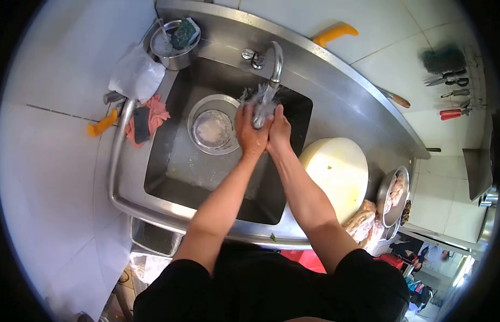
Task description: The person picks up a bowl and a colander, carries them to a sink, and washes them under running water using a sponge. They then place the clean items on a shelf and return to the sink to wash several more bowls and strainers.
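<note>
Water runs from the curved faucet (277,61) and splashes over both my hands inside the sink (196,177). My left hand (251,130) is under the stream, its fingers stretched out and partly blurred by the splash. Touching it at the heel is my right hand (279,129), with a finger pointing up and the others partly hidden. I make out only water between them. To the left of my hands, a round metal bowl (193,121) rests on the sink floor with cloudy, whitish contents.
A thick round cutting board (341,166) lies right of the sink, near bagged meat (360,222) and a metal bowl of meat (387,209). At left are a pink cloth (160,107), a white bag (137,75) and a pot with a scrubber (175,60). Knives hang behind.
</note>
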A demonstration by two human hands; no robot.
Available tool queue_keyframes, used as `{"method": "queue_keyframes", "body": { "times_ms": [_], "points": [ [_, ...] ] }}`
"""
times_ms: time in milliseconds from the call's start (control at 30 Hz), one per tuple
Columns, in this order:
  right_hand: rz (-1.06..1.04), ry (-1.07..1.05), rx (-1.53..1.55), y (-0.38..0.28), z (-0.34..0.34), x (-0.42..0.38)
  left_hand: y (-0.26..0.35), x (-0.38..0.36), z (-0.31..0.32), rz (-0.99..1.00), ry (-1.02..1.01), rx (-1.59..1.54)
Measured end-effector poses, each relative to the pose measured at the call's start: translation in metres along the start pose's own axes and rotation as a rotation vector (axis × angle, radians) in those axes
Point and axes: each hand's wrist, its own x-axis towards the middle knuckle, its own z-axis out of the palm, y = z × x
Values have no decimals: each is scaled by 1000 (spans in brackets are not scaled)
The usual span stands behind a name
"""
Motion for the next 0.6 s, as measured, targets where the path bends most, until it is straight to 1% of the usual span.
{"method": "queue_keyframes", "body": {
  "times_ms": [33, 100, 133, 167, 233, 267, 300, 367, 400, 433, 467, 500, 533, 567, 600],
  "points": [
    [0, -5, 3, -3, 6, -6, -5, -6, -2, 4, 4, 3],
    [105, 136, -46, -12, 15, -18, -17, -11, -2, -233, 42, -110],
    [122, 199, -2, -9, 10, -16, -31, -1, 0, -360, -6, -187],
    [122, 195, -8, -10, 4, -17, -39, 14, -5, -362, 0, -189],
    [253, 157, 145, -13, -10, -23, -54, 41, -16, -620, -540, -607],
    [294, 171, 91, -21, -6, -33, -55, 51, -17, -542, -617, -618],
    [295, 170, 89, -16, -12, -29, -53, 60, -16, -543, -614, -619],
    [283, 138, 34, -5, -17, -18, -41, 76, -25, -433, -847, -354],
    [284, 130, 36, -6, -13, -14, -29, 74, -31, -327, -762, -195],
    [271, 160, -71, -21, 2, -22, -27, 67, -29, -323, -763, -190],
    [258, 197, -174, -29, 10, -25, -27, 56, -24, -304, -480, -218],
    [256, 203, -166, -28, 12, -18, -27, 45, -19, -280, -198, -246],
    [249, 224, -118, -23, 12, -9, -11, 37, -26, -402, -138, -216],
    [239, 248, -68, -24, 15, -11, -14, 24, -25, -399, -154, -220],
    [270, 249, -21, -23, 15, -17, -17, 16, -23, -344, -73, -152]
  ]
}}
